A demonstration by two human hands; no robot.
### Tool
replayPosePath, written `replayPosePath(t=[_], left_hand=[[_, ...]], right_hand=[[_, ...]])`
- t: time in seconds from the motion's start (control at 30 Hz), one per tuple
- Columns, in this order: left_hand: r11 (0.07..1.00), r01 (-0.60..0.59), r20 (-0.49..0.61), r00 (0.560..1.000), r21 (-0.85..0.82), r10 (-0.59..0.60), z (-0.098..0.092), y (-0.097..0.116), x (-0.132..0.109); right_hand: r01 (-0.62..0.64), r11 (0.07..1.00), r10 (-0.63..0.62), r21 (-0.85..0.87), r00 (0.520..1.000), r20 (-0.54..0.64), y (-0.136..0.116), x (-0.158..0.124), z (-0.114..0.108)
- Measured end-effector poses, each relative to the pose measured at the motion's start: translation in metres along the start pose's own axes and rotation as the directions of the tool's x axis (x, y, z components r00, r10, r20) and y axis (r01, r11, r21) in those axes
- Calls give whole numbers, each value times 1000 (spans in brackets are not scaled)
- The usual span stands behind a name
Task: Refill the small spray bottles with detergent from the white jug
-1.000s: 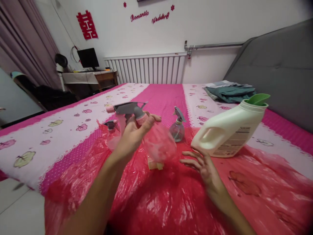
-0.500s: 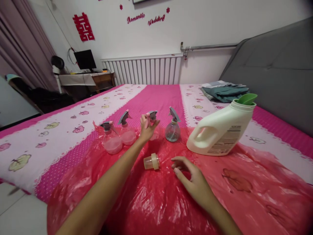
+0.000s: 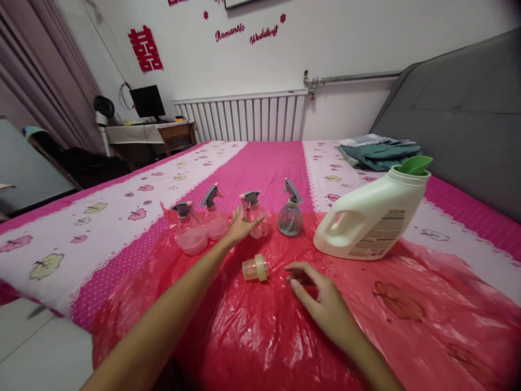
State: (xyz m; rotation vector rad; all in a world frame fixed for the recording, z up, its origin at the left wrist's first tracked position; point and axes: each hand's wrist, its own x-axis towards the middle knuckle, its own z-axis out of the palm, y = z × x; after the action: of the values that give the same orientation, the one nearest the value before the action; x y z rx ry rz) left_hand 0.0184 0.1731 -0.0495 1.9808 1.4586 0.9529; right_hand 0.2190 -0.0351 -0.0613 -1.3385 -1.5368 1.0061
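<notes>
My left hand [image 3: 242, 226] reaches forward beside a spray bottle [image 3: 262, 227] with a pink and grey trigger head. Its fingers are spread and hold nothing; whether they brush the bottle I cannot tell. To the left stand two similar spray bottles [image 3: 193, 239] [image 3: 217, 225] with cloudy contents. On the right is a spray bottle [image 3: 290, 221] with clear liquid. A yellowish translucent cap [image 3: 255, 268] lies on its side nearer me. My right hand [image 3: 315, 290] hovers or rests right of the cap, thumb and fingers apart, empty.
Red plastic sheeting [image 3: 252, 336] covers the near part of the bed. A cream jug [image 3: 370, 217] with a green funnel [image 3: 415, 165] in its mouth stands at right. Folded clothes [image 3: 378, 152] lie by the grey headboard [image 3: 451, 103]. A desk with a monitor [image 3: 147, 101] is at far left.
My left hand has let go of the third bottle's trigger head and moved slightly down and left. The right hand has stayed in place. The view has shifted slightly.
</notes>
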Motion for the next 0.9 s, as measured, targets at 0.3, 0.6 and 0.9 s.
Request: replayPosePath(t=[0.3,0.6,0.9], left_hand=[[923,38,112,990,383,-87,-61,20,-68],[586,151,-204,979,796,25,-140,99,-14],[405,175,-82,968,897,-237,-122,71,28]], right_hand=[[15,1000,-15,-15,1000,26,2,-2,3],[55,998,-55,-13,998,19,8,2,5],[77,997,-77,-19,997,15,5,0,2]])
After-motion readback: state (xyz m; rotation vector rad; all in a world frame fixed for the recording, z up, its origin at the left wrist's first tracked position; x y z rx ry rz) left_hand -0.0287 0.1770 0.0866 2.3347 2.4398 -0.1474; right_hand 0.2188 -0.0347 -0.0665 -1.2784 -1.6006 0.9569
